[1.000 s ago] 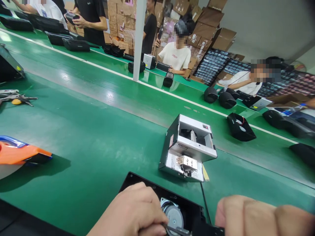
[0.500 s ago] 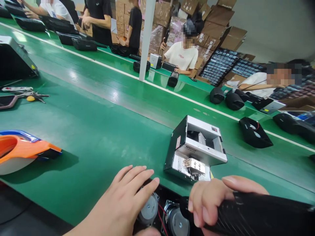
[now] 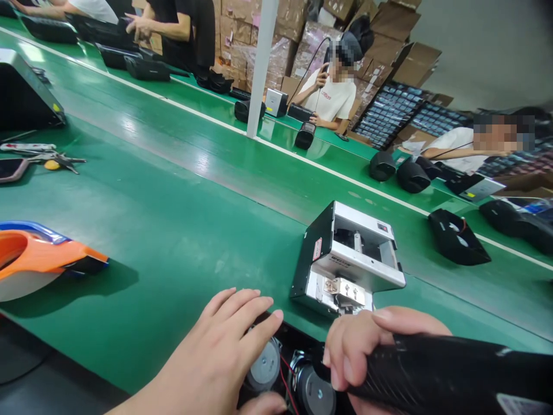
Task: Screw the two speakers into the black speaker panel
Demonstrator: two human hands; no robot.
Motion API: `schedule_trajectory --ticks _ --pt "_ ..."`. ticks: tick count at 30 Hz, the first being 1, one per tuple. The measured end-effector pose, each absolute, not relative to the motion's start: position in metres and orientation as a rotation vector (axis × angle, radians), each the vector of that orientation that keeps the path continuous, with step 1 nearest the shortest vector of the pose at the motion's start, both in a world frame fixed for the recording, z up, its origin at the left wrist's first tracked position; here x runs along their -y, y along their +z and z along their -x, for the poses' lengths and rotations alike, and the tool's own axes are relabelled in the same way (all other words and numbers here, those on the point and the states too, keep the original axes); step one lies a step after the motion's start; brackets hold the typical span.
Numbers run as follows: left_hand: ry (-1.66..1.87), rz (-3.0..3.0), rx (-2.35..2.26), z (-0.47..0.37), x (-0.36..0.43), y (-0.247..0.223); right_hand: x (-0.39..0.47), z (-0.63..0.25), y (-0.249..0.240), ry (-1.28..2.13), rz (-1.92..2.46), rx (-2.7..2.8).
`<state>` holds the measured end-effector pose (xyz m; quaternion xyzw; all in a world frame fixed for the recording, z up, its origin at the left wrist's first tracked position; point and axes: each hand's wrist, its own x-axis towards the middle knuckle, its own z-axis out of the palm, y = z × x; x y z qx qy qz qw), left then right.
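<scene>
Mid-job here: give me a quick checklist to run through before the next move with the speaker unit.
1. Left hand flat on the speaker unit: ok.
2. Right hand gripping the black cover: ok.
3. Red wire clear of fingers: cannot tell.
4. Metal box apart from both hands: ok.
5. Both speakers seated: cannot tell.
</scene>
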<state>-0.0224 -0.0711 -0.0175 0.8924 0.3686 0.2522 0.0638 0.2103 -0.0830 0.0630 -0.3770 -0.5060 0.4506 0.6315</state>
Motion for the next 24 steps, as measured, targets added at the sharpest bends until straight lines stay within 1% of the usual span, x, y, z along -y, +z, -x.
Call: schedule_trajectory --ticks 5,10,13,17,21,24 --pt "0.748 -2.703 -1.018 0.025 0.065 -0.016 0.073 -0.207 0.048 0.912 0.725 1.239" --pt "0.871 -2.707 -1.036 0.023 0.063 -0.015 0.071 -0.203 0.041 0.916 0.739 1.227" --pt "0.878 -2.691 -1.057 0.02 0.063 -0.015 0.074 -0.203 0.04 0.921 0.735 1.213" --pt "0.923 -2.703 -1.075 0.019 0.061 -0.024 0.075 -0.201 0.034 0.93 0.736 1.224" --pt "0.947 -2.797 -1.023 0.022 0.056 -0.036 0.073 -0.202 0.025 0.869 0.7 1.199" --pt "1.004 -2.872 -1.008 0.025 0.053 -0.047 0.076 -0.218 0.029 0.822 0.697 1.176"
